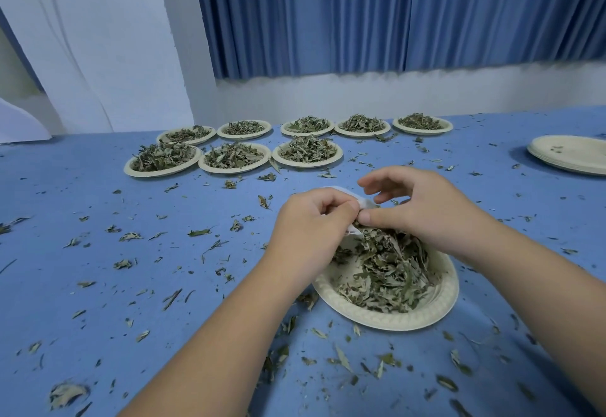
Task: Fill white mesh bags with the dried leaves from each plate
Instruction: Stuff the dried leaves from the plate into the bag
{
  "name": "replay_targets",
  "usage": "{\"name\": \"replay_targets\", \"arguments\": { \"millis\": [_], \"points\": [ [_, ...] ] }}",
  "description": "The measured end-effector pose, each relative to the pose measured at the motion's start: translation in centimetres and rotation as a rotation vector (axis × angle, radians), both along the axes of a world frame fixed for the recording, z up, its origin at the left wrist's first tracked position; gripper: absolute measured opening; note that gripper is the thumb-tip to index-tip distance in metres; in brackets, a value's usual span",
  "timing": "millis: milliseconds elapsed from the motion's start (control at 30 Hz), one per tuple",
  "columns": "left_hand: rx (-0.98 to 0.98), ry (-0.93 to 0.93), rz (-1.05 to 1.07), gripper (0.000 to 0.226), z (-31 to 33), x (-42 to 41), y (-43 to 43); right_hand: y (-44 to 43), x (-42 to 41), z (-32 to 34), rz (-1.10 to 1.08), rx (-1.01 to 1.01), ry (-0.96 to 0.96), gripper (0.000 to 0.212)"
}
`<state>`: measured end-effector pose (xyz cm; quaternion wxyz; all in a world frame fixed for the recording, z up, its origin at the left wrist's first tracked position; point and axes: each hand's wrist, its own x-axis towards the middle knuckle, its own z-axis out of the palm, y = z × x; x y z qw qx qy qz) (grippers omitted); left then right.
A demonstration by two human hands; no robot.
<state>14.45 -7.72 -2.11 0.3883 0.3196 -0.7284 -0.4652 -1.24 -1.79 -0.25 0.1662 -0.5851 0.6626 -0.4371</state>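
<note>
A cream paper plate (441, 302) heaped with dried green leaves (387, 272) sits on the blue table right in front of me. Both hands meet above its far rim. My left hand (311, 220) is closed on a small white mesh bag (362, 202), most of which is hidden behind my fingers. My right hand (423, 203) pinches the bag's edge between thumb and forefinger, its other fingers curled loosely above. Some leaves lie under my right palm.
Several more leaf-filled plates stand in two rows at the back, such as one at far left (163, 159) and one at far right (422, 124). A stack of used plates (570, 153) sits at the right edge. Loose leaf bits litter the blue tablecloth (131, 285).
</note>
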Motion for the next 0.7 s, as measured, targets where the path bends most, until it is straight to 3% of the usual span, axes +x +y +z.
{"name": "replay_targets", "arguments": {
  "millis": [233, 367, 633, 700],
  "points": [
    [0.0, 0.023, -0.025, 0.017, 0.1, 0.0, 0.2, -0.6, 0.5, -0.2, -0.001, 0.001, 0.05, 0.027],
    [-0.018, 0.007, 0.0, 0.019, 0.1, 0.0, 0.2, -0.4, 1.0, -0.4, -0.092, -0.018, 0.174, 0.027],
    [-0.021, -0.023, 0.043, 0.019, -0.3, 0.2, -0.2, 1.5, 1.0, 1.1, -0.104, -0.135, 0.366, 0.028],
    [0.001, -0.015, 0.047, 0.018, -0.3, 0.4, -0.3, 2.2, 0.8, 1.7, -0.109, -0.105, 0.444, 0.039]
  ]
}}
